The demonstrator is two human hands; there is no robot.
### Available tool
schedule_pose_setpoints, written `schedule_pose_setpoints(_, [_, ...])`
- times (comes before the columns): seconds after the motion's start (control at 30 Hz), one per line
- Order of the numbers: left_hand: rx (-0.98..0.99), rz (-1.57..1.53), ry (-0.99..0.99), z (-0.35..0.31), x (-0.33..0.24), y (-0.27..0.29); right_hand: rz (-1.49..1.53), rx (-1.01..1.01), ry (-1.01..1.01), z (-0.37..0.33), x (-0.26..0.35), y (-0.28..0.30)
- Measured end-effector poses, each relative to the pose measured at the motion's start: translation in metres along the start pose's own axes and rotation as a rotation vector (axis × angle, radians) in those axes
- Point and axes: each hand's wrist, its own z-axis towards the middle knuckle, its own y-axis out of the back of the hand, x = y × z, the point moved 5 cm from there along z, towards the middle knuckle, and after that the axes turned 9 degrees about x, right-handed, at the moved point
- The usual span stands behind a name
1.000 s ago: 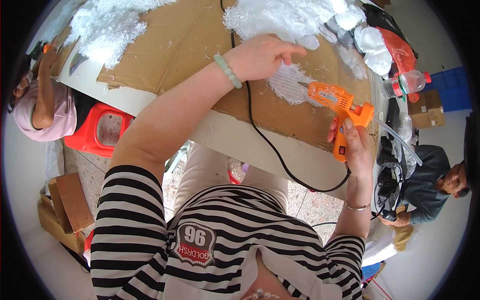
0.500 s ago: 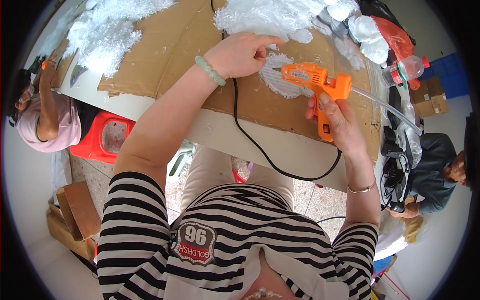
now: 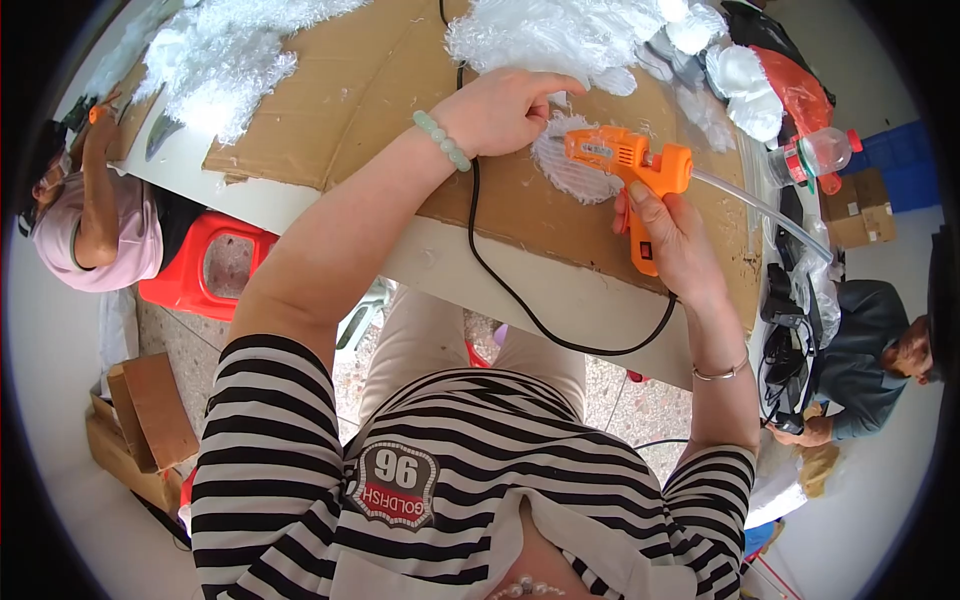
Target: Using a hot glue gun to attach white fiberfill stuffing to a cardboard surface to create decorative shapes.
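Observation:
My right hand [image 3: 683, 235] is wrapped round the handle of an orange hot glue gun [image 3: 625, 155], with a long clear glue stick [image 3: 755, 205] coming out of its back. The gun's nozzle points left over a white ribbed, oval piece [image 3: 570, 172] lying on the cardboard. At that piece's upper left edge is my left hand [image 3: 505, 112], its index finger stretched to the right and the other fingers curled in. Whatever those curled fingers pinch is hidden. A black cord [image 3: 520, 315] loops below both hands.
A cardboard sheet [image 3: 330, 110] covers the white table [image 3: 420, 260]. Heaps of white feathery pieces [image 3: 215, 70] lie at the far side. A plastic bottle [image 3: 825, 150] and black devices [image 3: 785, 340] are on the right. One person sits left near a red stool [image 3: 215, 265], another right.
My left hand has moved slightly right. The glue gun has shifted a little left and down, its nozzle still over the white piece. The whole view has also shifted a little.

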Motion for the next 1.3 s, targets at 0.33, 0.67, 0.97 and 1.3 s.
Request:
schedule_pose_setpoints(0.33, [0.031, -0.058, 0.026, -0.003, 0.003, -0.003, -0.018, 0.009, -0.042, -0.008, 0.002, -0.003])
schedule_pose_setpoints(0.67, [0.005, -0.048, 0.028, 0.002, -0.002, 0.002, -0.007, -0.022, -0.023, -0.001, -0.002, 0.003])
schedule_pose_setpoints(0.97, [-0.080, -0.021, -0.076, -0.003, 0.003, -0.001, 0.048, 0.018, 0.004, -0.005, 0.002, -0.006])
schedule_pose_setpoints(1.3, [-0.054, -0.025, -0.045, -0.004, 0.005, -0.002, -0.005, 0.035, -0.041, -0.015, 0.004, -0.009])
